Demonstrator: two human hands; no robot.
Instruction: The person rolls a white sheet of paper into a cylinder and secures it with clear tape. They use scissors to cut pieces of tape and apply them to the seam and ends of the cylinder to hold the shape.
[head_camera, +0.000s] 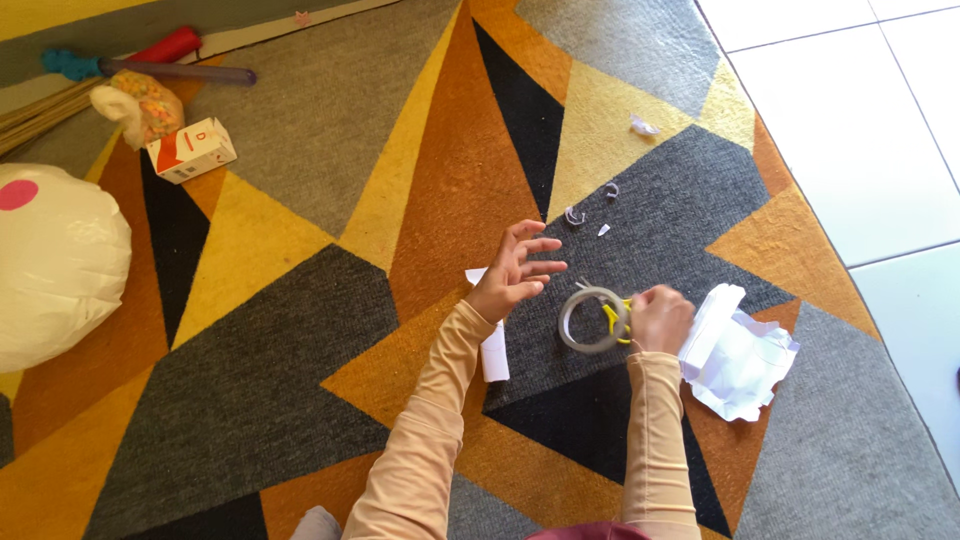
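A: Status of the hands?

B: My right hand, right of centre frame, fingers closed around yellow-handled scissors and a tape roll. My left hand hovers beside it, fingers spread, holding nothing.

A: Surroundings?

B: Patterned carpet. Crumpled white paper just right of the right hand. Paper strip under the left wrist.

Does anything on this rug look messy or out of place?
Yes. Small white paper scraps lie scattered on the rug beyond the left hand, and crumpled white paper sits beside the right hand, which holds a tape roll.
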